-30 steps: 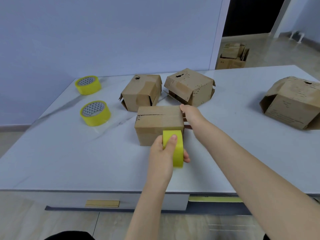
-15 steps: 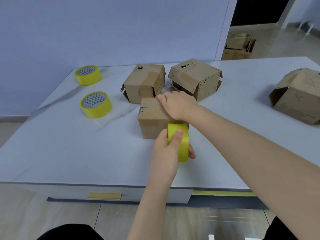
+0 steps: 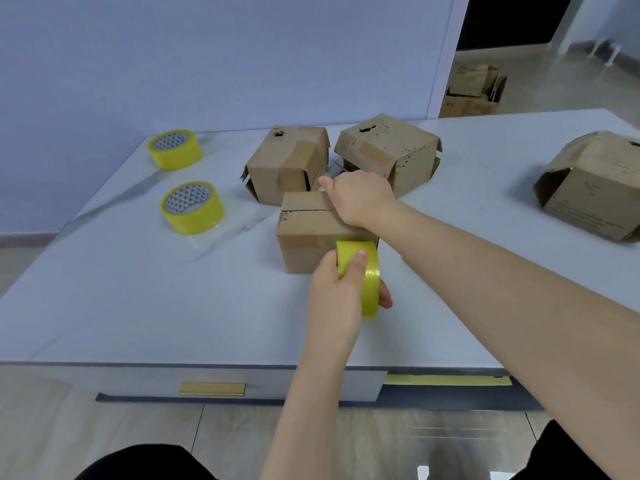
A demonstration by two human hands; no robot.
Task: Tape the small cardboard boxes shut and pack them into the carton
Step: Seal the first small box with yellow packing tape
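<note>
Small box point(image 3: 304, 237) on counter point(image 3: 121, 306), wide strip to near edge. L hand point(image 3: 332, 299) grips tape roll point(image 3: 370, 285); R hand point(image 3: 360, 199) presses flat on box top.

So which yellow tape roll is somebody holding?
The tape roll standing on edge before the front box, gripped by the left hand. The other two rolls lie flat farther left, untouched.

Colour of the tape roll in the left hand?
Yellow; the tape roll in the left hand shows best in the head view.
</note>
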